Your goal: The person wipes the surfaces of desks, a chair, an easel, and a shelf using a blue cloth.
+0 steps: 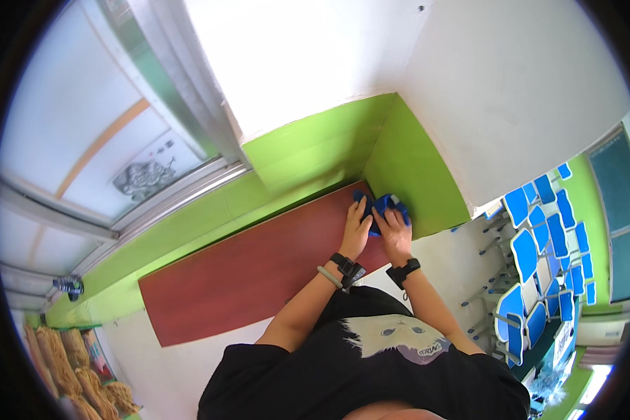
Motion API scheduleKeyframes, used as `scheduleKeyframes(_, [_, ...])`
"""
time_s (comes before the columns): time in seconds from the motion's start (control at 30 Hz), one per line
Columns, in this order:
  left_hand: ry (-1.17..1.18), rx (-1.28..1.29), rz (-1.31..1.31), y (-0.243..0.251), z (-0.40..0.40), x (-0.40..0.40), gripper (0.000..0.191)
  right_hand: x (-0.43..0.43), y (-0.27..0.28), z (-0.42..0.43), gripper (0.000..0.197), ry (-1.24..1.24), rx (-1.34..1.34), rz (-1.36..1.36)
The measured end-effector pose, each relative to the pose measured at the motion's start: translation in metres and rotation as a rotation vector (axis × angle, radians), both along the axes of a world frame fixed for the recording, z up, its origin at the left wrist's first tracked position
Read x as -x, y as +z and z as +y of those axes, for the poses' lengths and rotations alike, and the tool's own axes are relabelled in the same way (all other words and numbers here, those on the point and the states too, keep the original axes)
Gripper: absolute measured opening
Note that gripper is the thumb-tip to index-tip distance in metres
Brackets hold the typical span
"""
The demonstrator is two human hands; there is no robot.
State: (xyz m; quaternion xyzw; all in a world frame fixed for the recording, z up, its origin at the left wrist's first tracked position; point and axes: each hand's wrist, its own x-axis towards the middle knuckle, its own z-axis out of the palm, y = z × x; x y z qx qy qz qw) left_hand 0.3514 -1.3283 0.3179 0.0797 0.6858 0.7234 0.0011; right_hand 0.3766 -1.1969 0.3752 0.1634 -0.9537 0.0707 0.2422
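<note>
A blue cloth (382, 202) lies bunched at the far right end of a reddish-brown board top (241, 268), close to the green corner of the wall. My left hand (356, 226) presses on the cloth's left part, its fingers slightly spread. On the right part rests my right hand (395, 231), with cloth under and around its fingertips. Both wrists wear black bands with small devices, and the left one also has a pale ring band.
A sliding window (136, 131) with a metal frame runs along the left. Green and white walls (425, 173) meet beyond the board. Blue chairs (525, 254) stand in rows at right. Brown rolled or bundled material (63, 357) is at lower left. A dark blue item (69, 286) sits on the sill.
</note>
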Motion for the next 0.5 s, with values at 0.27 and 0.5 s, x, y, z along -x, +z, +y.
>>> scheduleKeyframes(0.27, [0.429, 0.359, 0.615, 0.124, -0.021, 0.019, 0.072, 0.070, 0.096, -0.041, 0.076, 0.108, 0.550, 0.219])
scheduleKeyframes(0.5, [0.448, 0.695, 0.761, 0.139, -0.036, 0.081, 0.072, 0.132, 0.107, -0.063, 0.080, 0.121, 0.848, 0.110])
